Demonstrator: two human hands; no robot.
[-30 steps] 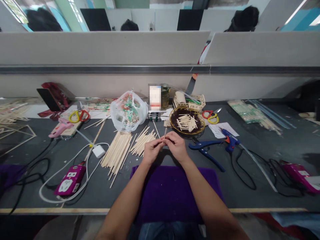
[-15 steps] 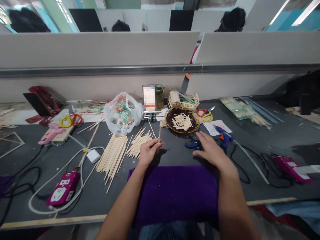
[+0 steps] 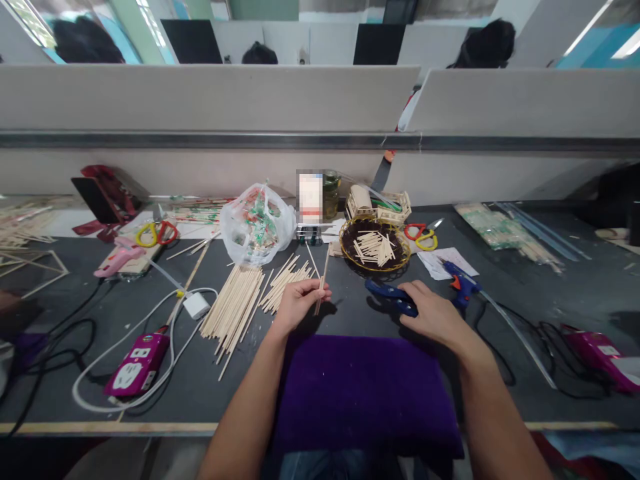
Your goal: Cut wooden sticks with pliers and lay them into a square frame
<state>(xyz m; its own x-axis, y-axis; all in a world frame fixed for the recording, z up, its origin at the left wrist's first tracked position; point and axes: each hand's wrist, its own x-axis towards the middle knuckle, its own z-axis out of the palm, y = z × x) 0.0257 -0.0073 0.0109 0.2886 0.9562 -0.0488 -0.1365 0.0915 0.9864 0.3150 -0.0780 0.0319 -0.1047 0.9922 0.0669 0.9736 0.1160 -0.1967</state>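
My left hand (image 3: 299,305) pinches a thin wooden stick (image 3: 323,280) that stands tilted above the dark table, just right of a fan of loose wooden sticks (image 3: 250,300). My right hand (image 3: 434,313) is closed over the handles of blue-handled cutters (image 3: 387,293) lying on the table. A purple cloth (image 3: 360,390) lies in front of me between my forearms. A round basket of short cut sticks (image 3: 374,245) sits behind the cutters.
A blue glue gun (image 3: 463,282) with black cable lies right of my hand. A clear plastic bag (image 3: 256,223), a jar, small stick models and red-yellow scissors (image 3: 423,233) stand at the back. Pink glue gun (image 3: 117,259), magenta power strip (image 3: 136,355) and cables fill the left.
Both hands held the stick together a second ago. My right hand let go, moved right and closed on the blue-handled cutters. My left hand keeps the stick.
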